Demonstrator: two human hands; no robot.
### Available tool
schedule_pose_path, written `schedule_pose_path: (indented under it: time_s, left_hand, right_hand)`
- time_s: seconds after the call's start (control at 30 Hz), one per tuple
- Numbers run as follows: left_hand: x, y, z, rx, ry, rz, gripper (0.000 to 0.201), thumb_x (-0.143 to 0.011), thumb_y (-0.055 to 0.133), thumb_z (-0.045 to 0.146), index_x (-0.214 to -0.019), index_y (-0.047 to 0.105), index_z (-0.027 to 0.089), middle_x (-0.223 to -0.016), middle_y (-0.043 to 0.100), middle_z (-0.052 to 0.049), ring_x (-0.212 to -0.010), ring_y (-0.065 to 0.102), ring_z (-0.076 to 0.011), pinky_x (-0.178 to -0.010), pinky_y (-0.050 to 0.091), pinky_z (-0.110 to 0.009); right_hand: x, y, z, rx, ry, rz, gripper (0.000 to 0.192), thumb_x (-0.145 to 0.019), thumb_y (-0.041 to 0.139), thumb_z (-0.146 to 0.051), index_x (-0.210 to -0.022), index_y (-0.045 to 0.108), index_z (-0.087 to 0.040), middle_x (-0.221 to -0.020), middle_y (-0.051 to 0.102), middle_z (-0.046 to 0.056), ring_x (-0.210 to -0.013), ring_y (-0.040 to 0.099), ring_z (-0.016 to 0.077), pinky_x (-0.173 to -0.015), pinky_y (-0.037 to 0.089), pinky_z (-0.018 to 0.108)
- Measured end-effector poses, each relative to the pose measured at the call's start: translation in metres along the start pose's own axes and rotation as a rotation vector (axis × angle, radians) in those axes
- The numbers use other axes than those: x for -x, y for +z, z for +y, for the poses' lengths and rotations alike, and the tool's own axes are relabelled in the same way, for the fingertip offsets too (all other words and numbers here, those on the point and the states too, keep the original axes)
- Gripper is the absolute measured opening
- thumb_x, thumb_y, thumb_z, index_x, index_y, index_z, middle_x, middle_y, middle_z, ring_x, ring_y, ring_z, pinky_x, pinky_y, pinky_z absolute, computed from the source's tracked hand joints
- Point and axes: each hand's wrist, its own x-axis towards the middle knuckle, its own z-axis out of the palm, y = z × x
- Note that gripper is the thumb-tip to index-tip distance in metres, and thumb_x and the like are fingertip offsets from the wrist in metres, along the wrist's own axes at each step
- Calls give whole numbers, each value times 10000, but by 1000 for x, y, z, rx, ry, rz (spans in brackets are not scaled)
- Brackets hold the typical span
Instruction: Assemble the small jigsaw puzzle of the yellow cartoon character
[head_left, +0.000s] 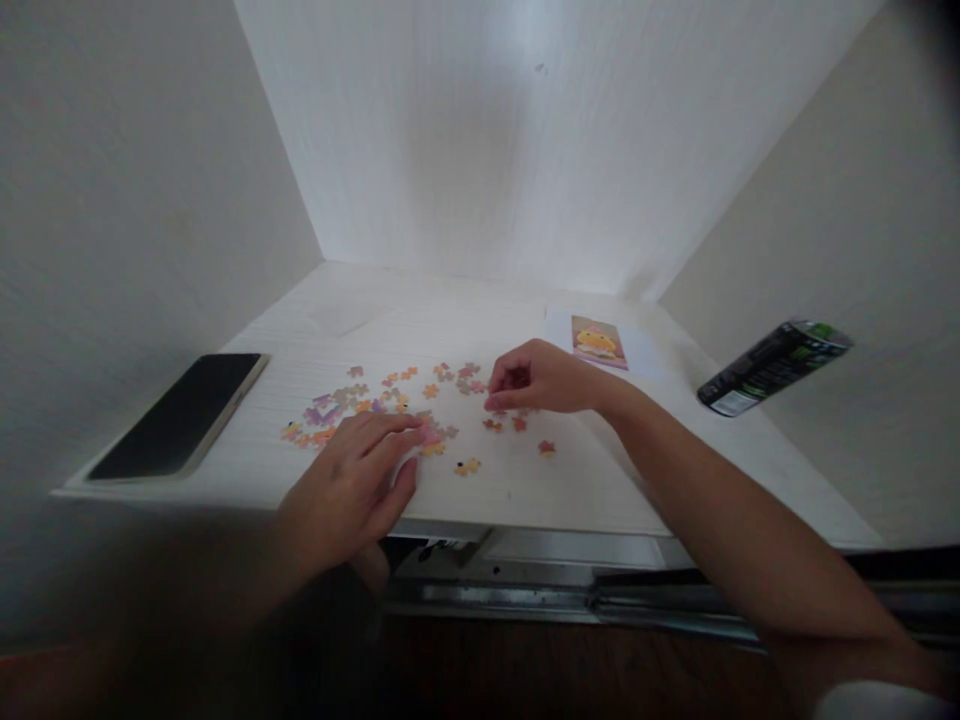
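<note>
Loose jigsaw puzzle pieces (346,397) in yellow, orange, pink, purple and grey lie spread over the white tabletop. My left hand (360,470) rests at the near side of the spread, fingers stretched out, with the fingertips touching a pink puzzle piece (430,433). To the right, my right hand (544,376) has its thumb and fingers curled together low over the pieces; what is between the fingertips is too small to make out. Close to it lie a reddish piece (519,424) and a red-and-yellow piece (547,449). A yellow piece with a dark spot (466,467) lies nearer the front edge.
A picture card with a yellow figure (598,342) lies behind my right forearm. At the left stands a flat dark-screened device (180,415), perhaps a tablet or phone. A dark can-like container (772,368) is at the right. Pale walls enclose the white table (450,505) on three sides.
</note>
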Motion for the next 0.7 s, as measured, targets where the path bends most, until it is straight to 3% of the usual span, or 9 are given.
schedule_pose_path:
  time_s: [0.07, 0.17, 0.3, 0.4, 0.5, 0.6, 0.7]
  left_hand:
    - [1, 0, 0, -25, 17, 25, 286, -869, 554, 147, -1152, 584, 175, -1198, 639, -121, -1101, 582, -263, -983, 447, -466]
    - [2, 0, -2, -52, 23, 77, 273, -867, 554, 146, -1136, 575, 183, -1165, 640, -113, -1080, 585, -253, -960, 459, -446]
    - [6, 1, 0, -92, 67, 177, 261, -853, 567, 119, -1108, 577, 175, -1109, 646, -109, -1036, 592, -240, -927, 472, -427]
    - [13, -3, 5, -178, 131, 185, 262, -830, 588, 99, -1084, 582, 165, -1049, 648, -119, -966, 597, -244, -863, 484, -432]
    - [23, -18, 11, -291, 235, 89, 239, -816, 601, 98, -1048, 586, 151, -998, 640, -130, -916, 596, -253, -803, 492, -425]
    - [28, -48, 15, -384, 336, -46, 215, -817, 608, 112, -1027, 589, 151, -960, 629, -121, -882, 592, -247, -780, 501, -411]
    - [29, -82, 18, -484, 327, -25, 205, -819, 613, 114, -1020, 586, 151, -927, 623, -111, -832, 597, -229, -750, 512, -382]
  right_hand:
    - [5, -17, 11, 28, 76, -64, 328, -750, 727, -447, -819, 707, -127, -634, 654, 17, -552, 546, 94, -519, 381, 224]
    - [14, -36, 24, 20, 163, -309, 327, -714, 751, -434, -845, 726, -135, -692, 681, 23, -591, 564, 99, -542, 394, 225]
    - [20, -39, 29, 52, 262, -565, 410, -625, 803, -468, -854, 735, -134, -715, 696, 23, -625, 580, 116, -579, 409, 235]
    - [19, -32, 21, 171, 238, -582, 423, -593, 820, -457, -857, 738, -136, -762, 713, 35, -676, 608, 140, -610, 410, 244]
    - [19, -23, 9, 320, 175, -526, 350, -598, 819, -392, -837, 745, -147, -772, 719, 32, -668, 610, 146, -598, 394, 248]
    - [20, -18, 2, 393, 107, -502, 271, -612, 804, -317, -823, 755, -154, -760, 721, 27, -660, 610, 151, -594, 386, 253]
    - [20, -17, 0, 426, 78, -478, 263, -607, 804, -301, -818, 760, -150, -755, 720, 28, -666, 608, 158, -591, 381, 257]
